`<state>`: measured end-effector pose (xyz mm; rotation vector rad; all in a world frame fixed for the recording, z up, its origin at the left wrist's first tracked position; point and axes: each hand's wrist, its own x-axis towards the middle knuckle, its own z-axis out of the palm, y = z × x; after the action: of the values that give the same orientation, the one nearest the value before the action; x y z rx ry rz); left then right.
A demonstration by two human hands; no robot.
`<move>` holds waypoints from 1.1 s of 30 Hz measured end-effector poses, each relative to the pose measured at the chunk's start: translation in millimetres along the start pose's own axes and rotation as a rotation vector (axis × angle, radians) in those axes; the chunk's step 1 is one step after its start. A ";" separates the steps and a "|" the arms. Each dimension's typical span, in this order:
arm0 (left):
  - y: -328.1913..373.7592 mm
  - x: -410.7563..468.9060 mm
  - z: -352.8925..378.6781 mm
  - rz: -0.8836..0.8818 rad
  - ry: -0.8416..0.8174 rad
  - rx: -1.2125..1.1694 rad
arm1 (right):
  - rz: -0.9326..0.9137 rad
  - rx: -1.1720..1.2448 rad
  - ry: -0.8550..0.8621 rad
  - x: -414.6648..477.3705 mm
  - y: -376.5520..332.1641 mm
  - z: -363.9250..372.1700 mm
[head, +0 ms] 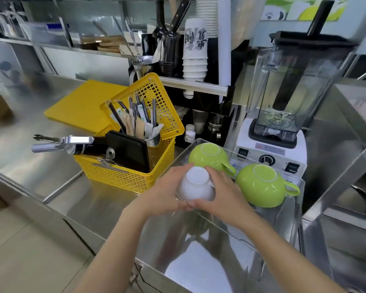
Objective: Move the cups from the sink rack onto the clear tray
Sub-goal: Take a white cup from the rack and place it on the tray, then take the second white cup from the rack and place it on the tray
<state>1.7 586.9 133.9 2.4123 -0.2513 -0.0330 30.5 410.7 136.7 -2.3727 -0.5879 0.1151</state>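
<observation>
Two glossy lime-green ceramic cups, one at the back (209,156) and one to its right (262,186), already sit upside down on the clear plastic tray (292,225), close together with handles pointing right. A third, a small white ceramic cup (195,187), is also inverted and held over the tray's near-left part, just beside the green pair; whether its rim has reached the tray floor cannot be told. Both hands cradle it: the left hand (167,188) is wrapped against its left side and the right hand (223,193) against its right, fingers curled close around the wall and meeting beneath. So the task looks well along, with this cup nearly placed. No sink rack is in view, so how many cups remain cannot be judged.
</observation>
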 end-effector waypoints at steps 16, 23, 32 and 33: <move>156.9 76.3 73.2 0.373 0.064 0.102 | 0.068 0.051 0.258 -80.8 93.4 -142.1; 251.6 122.0 199.0 0.382 -0.043 0.038 | 0.305 0.082 0.411 -159.0 201.5 -204.8; 336.5 160.9 363.4 0.382 -0.209 0.008 | 0.610 0.123 0.566 -253.0 356.7 -254.3; 338.4 166.3 381.3 0.383 -0.273 0.015 | 0.637 0.123 0.573 -260.3 373.9 -254.3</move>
<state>71.6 58.4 75.5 2.3314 -0.8365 -0.1863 0.2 -106.2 72.5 -2.2368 0.4365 -0.2374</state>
